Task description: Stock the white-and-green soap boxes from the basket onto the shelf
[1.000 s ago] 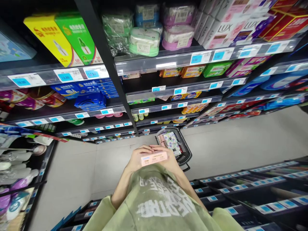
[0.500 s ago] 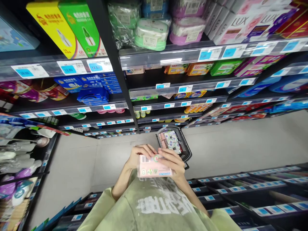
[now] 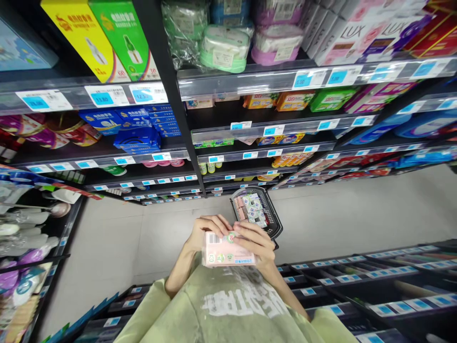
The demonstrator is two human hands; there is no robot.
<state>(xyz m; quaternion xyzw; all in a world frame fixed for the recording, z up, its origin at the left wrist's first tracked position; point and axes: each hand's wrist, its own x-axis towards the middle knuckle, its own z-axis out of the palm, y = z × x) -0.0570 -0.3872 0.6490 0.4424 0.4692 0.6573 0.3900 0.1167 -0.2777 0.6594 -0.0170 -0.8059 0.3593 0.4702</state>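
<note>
"LUX" on the white boxes (image 3: 352, 33); "12.5" on a blue shelf price tag (image 3: 143, 94).

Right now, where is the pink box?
In the head view, the pink box is low at centre, held between the left hand and right hand, near the basket on the floor.

The packet (image 3: 227, 248) sits between my left hand (image 3: 205, 232) and my right hand (image 3: 259, 245), close before my chest. Just beyond it, a shopping basket (image 3: 274, 224) stands on the floor (image 3: 339, 214) with small boxes (image 3: 252, 207) in it. The shelves (image 3: 250, 88) rise behind the basket.
</note>
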